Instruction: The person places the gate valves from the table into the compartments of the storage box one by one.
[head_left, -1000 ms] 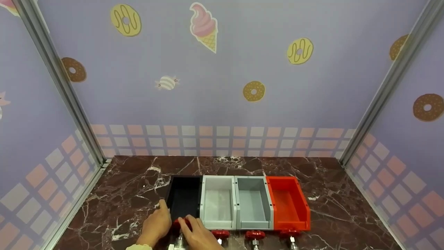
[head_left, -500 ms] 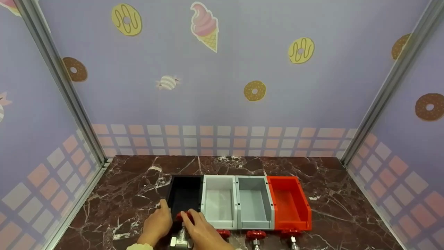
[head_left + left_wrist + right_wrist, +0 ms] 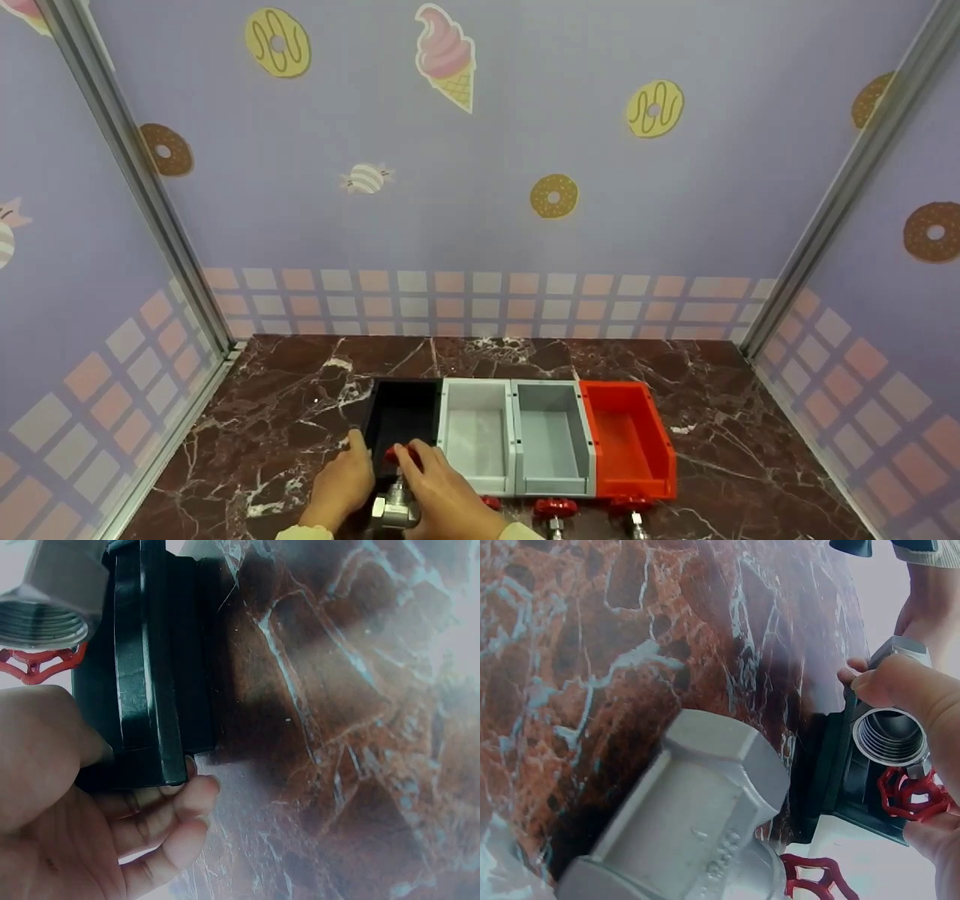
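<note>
Veined marble desk (image 3: pixel 292 420) is carrying a black bin (image 3: pixel 406 412), white bin (image 3: pixel 476 442), grey bin (image 3: pixel 555 442) and red bin (image 3: pixel 624 442) side by side. Right hand (image 3: pixel 442 491) is gripping a steel handwheel valve (image 3: pixel 394 511), right at the black bin's near end; long axis is running fore-and-aft, red handwheel (image 3: pixel 391 454) pointing binward. Rim contact is staying unclear from these angles. Left hand (image 3: pixel 343 481) is pinching the black bin's left side.

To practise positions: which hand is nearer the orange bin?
Right hand: it holds a valve left of the orange bin; the left hand, farther left, grips the black bin.
</note>
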`<state>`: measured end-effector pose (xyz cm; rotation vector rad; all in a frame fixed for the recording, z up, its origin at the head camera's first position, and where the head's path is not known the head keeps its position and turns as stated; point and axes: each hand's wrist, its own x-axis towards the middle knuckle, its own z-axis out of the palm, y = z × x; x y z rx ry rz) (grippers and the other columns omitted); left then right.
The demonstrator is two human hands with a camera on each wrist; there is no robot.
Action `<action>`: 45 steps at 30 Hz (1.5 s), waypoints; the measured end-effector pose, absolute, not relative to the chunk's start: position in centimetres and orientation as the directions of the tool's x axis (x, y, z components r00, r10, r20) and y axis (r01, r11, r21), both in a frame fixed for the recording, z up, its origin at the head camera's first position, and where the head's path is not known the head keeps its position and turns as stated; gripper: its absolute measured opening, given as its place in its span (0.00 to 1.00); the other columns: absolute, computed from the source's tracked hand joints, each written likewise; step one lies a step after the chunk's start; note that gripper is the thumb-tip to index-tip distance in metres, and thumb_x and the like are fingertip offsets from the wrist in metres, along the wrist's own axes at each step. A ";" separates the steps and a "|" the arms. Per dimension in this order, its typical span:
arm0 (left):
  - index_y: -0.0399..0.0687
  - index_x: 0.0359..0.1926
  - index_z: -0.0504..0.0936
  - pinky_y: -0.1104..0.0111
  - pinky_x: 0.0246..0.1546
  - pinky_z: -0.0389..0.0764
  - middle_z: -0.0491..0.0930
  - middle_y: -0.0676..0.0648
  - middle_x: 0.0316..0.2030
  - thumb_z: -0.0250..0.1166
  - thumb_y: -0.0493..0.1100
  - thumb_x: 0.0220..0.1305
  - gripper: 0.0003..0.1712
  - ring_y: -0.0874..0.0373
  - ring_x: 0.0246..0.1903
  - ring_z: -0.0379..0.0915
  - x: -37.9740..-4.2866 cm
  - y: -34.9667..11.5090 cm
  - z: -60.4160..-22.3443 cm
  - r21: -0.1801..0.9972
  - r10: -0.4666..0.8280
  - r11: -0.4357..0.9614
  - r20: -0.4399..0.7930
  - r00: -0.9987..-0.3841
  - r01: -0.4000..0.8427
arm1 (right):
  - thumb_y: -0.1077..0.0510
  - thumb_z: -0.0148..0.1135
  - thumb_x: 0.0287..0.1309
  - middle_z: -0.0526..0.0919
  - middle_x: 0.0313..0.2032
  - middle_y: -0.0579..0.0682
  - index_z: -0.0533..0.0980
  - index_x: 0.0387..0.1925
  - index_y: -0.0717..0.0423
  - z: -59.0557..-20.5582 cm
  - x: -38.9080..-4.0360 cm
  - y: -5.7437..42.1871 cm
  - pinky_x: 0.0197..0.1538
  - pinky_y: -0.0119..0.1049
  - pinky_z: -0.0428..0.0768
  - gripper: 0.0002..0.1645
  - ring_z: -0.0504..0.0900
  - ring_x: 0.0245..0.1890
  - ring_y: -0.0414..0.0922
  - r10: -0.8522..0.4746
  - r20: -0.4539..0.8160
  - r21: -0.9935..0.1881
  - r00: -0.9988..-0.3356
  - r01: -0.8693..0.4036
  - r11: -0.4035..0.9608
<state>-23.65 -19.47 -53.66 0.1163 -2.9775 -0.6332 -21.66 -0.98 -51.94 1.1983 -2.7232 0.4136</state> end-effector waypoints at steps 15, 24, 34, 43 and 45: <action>0.35 0.47 0.58 0.49 0.22 0.71 0.79 0.33 0.27 0.48 0.40 0.66 0.15 0.37 0.25 0.77 -23.6 -19.6 -53.6 0.408 -0.077 0.912 0.079 -0.994 -0.039 | 0.42 0.75 0.26 0.61 0.62 0.57 0.47 0.69 0.52 -51.5 -22.5 -1.4 0.49 0.33 0.76 0.69 0.68 0.56 0.49 -0.691 0.310 -0.152 -0.653 -0.752 0.642; 0.38 0.45 0.57 0.50 0.21 0.71 0.80 0.34 0.27 0.48 0.41 0.67 0.12 0.39 0.24 0.77 -23.7 -19.6 -53.5 0.416 -0.067 0.908 0.032 -0.997 -0.047 | 0.43 0.76 0.22 0.63 0.61 0.57 0.49 0.69 0.52 -51.4 -23.5 -1.6 0.48 0.33 0.76 0.70 0.68 0.55 0.48 -0.659 0.326 -0.161 -0.678 -0.727 0.668; 0.38 0.46 0.57 0.49 0.22 0.71 0.79 0.33 0.27 0.46 0.41 0.67 0.13 0.38 0.24 0.77 -23.6 -19.6 -53.5 0.410 -0.070 0.911 0.049 -0.996 -0.044 | 0.43 0.76 0.25 0.61 0.62 0.55 0.49 0.69 0.51 -51.1 -24.6 -1.8 0.50 0.33 0.75 0.69 0.67 0.56 0.47 -0.640 0.287 -0.183 -0.713 -0.697 0.694; 0.38 0.49 0.57 0.49 0.23 0.71 0.79 0.33 0.29 0.48 0.41 0.67 0.15 0.37 0.26 0.77 -23.6 -19.4 -53.4 0.408 -0.091 0.911 0.042 -0.995 -0.066 | 0.44 0.77 0.27 0.60 0.62 0.58 0.51 0.68 0.54 -51.1 -25.6 -1.9 0.52 0.35 0.75 0.66 0.66 0.59 0.51 -0.623 0.254 -0.232 -0.740 -0.672 0.704; 0.37 0.49 0.57 0.50 0.23 0.72 0.79 0.33 0.28 0.48 0.41 0.67 0.16 0.38 0.26 0.77 -23.6 -19.4 -53.4 0.403 -0.097 0.912 0.048 -0.994 -0.070 | 0.45 0.77 0.27 0.61 0.62 0.58 0.51 0.68 0.54 -51.1 -25.7 -1.8 0.53 0.36 0.74 0.66 0.66 0.60 0.51 -0.619 0.264 -0.233 -0.740 -0.672 0.703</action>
